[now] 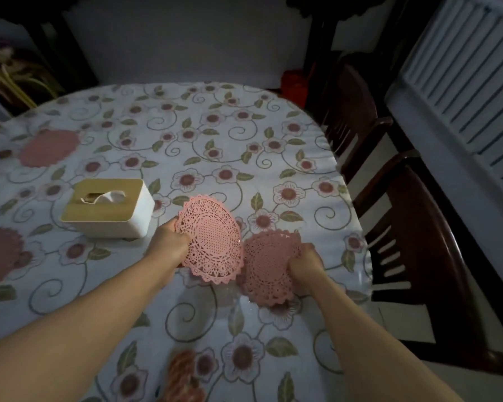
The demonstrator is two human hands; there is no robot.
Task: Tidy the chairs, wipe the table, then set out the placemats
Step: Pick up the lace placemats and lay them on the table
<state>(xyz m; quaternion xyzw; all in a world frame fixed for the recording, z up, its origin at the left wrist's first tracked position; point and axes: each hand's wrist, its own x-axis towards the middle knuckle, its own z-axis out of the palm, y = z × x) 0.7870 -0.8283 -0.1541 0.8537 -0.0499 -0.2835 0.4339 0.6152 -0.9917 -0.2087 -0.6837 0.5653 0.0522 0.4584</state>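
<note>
Now: placemats going out, one in each hand

You are on the last step, laying out the mats. Take the white tissue box with the tan lid (108,208) as your landmark. Your left hand (172,242) sits just to the near right of that box, fingers curled and pinching the left edge of a pink round lace-pattern placemat (212,242), which is tilted up off the flowered tablecloth (215,134). Your right hand (305,265) is farther right of the box, toward the table's right edge, fingers closed on the rim of a second pink lace placemat (267,265); whether that one lies flat or is slightly lifted, you cannot tell from here. The two mats overlap or touch where they meet.

Two more pink mats already lie on the cloth: one beyond and left of the box (50,147), one to its near left (0,256). The dark wooden chairs (418,242) stand at the right side, well beyond the box, and look pushed in.

Your next move, as a judgement, calls for separating the two mats, then setting each down flat at places not yet covered, likely on the right side by the chairs.
</note>
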